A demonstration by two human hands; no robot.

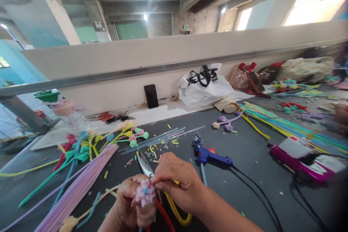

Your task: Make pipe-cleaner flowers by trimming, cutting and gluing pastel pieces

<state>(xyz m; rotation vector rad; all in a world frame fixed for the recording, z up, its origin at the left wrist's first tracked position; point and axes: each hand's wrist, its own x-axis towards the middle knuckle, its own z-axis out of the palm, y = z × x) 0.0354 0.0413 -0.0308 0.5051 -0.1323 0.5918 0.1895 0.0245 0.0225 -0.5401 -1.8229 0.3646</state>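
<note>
My left hand is closed around a small lilac pipe-cleaner flower with a blue centre, its face turned up towards me. Thumb and forefinger of my right hand pinch at the flower's right edge; the exact spot is hidden by the fingers. Silver scissors lie just beyond, blades pointing away and partly under my hands. A yellow loop and a red strip show below my hands; whether they are the scissors' handles I cannot tell. To the right lies a blue glue gun.
Lilac pipe cleaners lie in a bundle at left, near finished coloured flowers. Clear glue sticks and cut scraps are scattered beyond the scissors. A phone leans on the back panel. At right stand a magenta device and black cables.
</note>
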